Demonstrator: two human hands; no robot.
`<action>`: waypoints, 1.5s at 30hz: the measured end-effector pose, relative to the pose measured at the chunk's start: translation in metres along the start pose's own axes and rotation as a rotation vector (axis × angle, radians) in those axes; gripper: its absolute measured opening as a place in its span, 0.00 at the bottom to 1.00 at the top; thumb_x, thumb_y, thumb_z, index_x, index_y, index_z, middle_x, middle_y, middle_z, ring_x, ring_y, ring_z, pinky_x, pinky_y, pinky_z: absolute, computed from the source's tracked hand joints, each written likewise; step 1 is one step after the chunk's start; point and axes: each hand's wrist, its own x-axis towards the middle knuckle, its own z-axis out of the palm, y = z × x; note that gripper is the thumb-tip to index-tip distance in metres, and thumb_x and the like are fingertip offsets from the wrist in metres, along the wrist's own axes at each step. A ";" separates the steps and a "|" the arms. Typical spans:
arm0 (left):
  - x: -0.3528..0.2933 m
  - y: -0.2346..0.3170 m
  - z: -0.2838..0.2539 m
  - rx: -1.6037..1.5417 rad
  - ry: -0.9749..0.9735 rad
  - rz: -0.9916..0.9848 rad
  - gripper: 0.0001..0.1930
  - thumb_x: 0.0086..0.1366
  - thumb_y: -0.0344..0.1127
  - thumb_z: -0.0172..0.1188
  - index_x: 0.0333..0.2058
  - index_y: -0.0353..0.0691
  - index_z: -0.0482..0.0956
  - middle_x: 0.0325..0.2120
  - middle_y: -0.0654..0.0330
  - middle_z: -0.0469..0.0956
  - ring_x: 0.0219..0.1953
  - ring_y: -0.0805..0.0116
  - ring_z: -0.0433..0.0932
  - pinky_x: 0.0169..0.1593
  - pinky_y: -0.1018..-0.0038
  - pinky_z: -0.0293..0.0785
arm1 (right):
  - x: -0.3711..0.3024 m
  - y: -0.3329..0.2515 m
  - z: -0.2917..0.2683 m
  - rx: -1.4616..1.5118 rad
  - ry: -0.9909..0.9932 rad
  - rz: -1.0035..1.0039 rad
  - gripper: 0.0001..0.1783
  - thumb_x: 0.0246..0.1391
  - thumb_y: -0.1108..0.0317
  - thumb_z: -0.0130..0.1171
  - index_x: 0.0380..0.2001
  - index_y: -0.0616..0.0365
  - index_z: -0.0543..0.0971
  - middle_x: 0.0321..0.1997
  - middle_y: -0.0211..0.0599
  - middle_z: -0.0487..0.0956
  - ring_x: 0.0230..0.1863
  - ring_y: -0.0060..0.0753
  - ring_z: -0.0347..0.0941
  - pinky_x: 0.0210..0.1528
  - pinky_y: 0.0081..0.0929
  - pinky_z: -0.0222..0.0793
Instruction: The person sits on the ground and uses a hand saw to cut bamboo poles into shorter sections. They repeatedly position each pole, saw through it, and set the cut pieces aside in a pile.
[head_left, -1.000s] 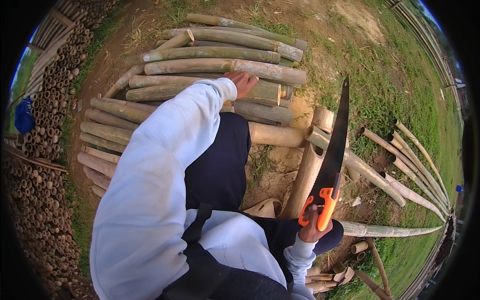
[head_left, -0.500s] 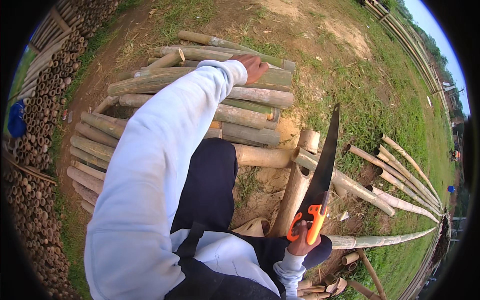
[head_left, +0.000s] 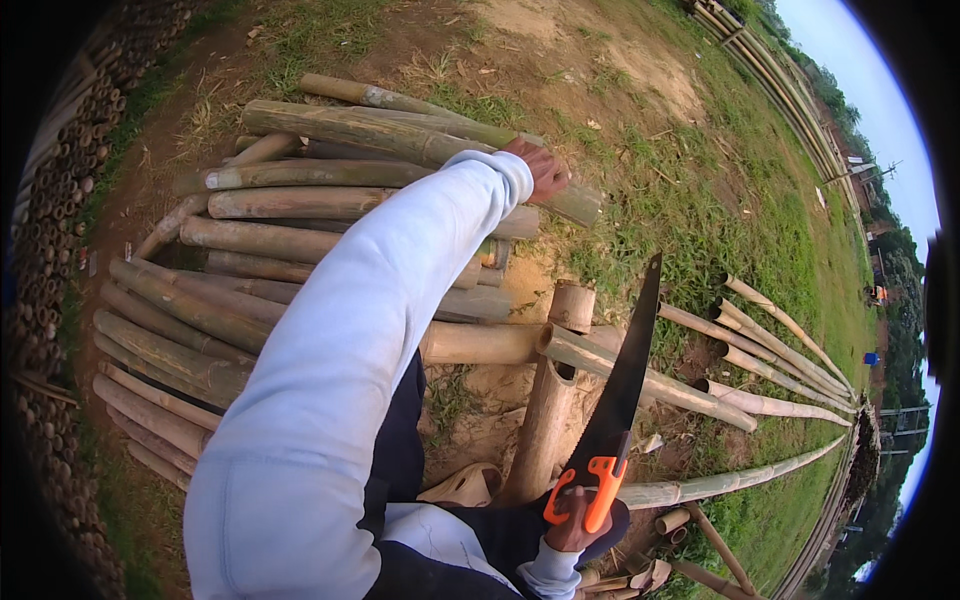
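Note:
My left hand [head_left: 542, 170] is closed over the right end of a thick greenish bamboo piece [head_left: 365, 128], with the fingertips partly hidden. That piece lies slanted across the far side of a row of cut bamboo lengths [head_left: 300, 203]. In my right hand [head_left: 572, 522] is a handsaw [head_left: 614, 380] with an orange handle, its dark blade pointing up and away. Beyond the blade, a bamboo pole [head_left: 650, 378] rests on a support made of bamboo posts [head_left: 537, 430]. The saw blade passes in front of this pole; whether they touch I cannot tell.
Several long bamboo poles [head_left: 780, 345] lie on the grass to the right. Another long pole [head_left: 735, 485] runs past my right knee. Stacked bamboo [head_left: 50, 250] stands at the far left. A tan shoe [head_left: 463, 486] is beside the support, and short offcuts [head_left: 675, 522] lie at lower right.
My left hand has shifted right, and the thick bamboo piece has moved toward the far side of the row and turned to a slant. The saw stays in my right hand. The view has shifted.

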 end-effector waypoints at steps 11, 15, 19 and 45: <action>-0.042 -0.073 0.074 0.109 0.245 -0.096 0.27 0.76 0.60 0.42 0.58 0.48 0.76 0.53 0.54 0.77 0.59 0.54 0.74 0.68 0.54 0.60 | 0.008 0.004 0.010 -0.017 -0.017 0.068 0.10 0.57 0.68 0.61 0.29 0.67 0.78 0.16 0.32 0.75 0.19 0.23 0.70 0.27 0.24 0.67; -0.059 -0.093 0.036 0.092 0.198 -0.187 0.28 0.76 0.61 0.42 0.59 0.47 0.75 0.56 0.55 0.77 0.63 0.57 0.72 0.69 0.55 0.59 | 0.013 0.000 0.019 -0.001 -0.050 0.022 0.11 0.57 0.67 0.62 0.28 0.66 0.78 0.16 0.32 0.75 0.19 0.25 0.70 0.27 0.24 0.67; -0.083 -0.137 0.009 0.192 0.151 -0.439 0.31 0.76 0.63 0.39 0.62 0.47 0.73 0.59 0.57 0.75 0.65 0.59 0.70 0.71 0.56 0.55 | 0.012 -0.003 0.026 0.013 -0.060 0.026 0.12 0.57 0.67 0.62 0.27 0.66 0.78 0.16 0.33 0.75 0.19 0.25 0.71 0.27 0.25 0.67; -0.154 -0.125 -0.006 0.104 0.538 0.033 0.21 0.69 0.44 0.61 0.58 0.46 0.75 0.57 0.58 0.75 0.56 0.50 0.77 0.58 0.57 0.76 | 0.008 0.001 0.019 0.121 -0.046 0.058 0.13 0.63 0.65 0.62 0.30 0.65 0.77 0.19 0.34 0.75 0.20 0.23 0.69 0.26 0.23 0.66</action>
